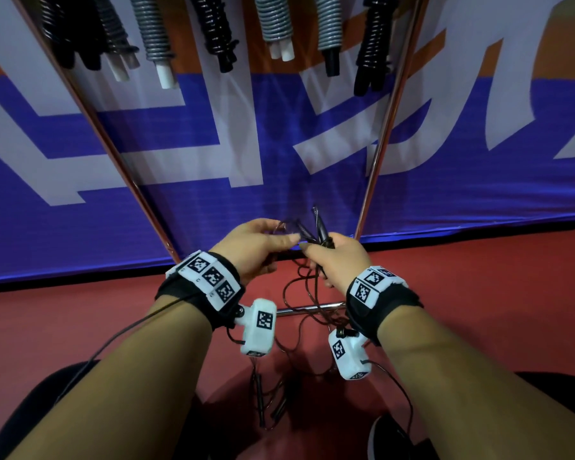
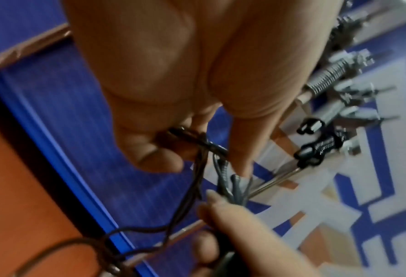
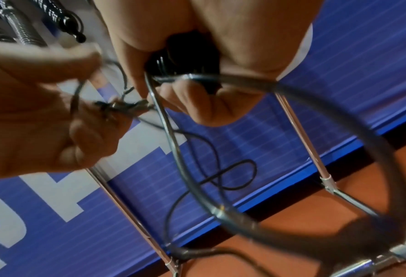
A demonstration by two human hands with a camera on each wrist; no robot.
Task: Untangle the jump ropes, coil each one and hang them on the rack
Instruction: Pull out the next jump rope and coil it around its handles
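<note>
Picking a knot from thin dark jump ropes [image 1: 307,287]
Left hand [image 1: 253,250] pinches the knot; right hand [image 1: 336,260] clenches black handles to anchor them

No readable words or numbers. The blue and orange banner [image 1: 213,200] behind carries only cropped white strokes; the white wrist-band blocks [image 1: 210,277] bear black-and-white square code patterns.

the head view looks down and forward over both forearms toward the rack [image 1: 379,151] and banner [image 1: 213,194]. each wrist view sits close under its palm, facing the fingers. all three share the tangled cords [image 1: 312,232] between the hands.
</note>
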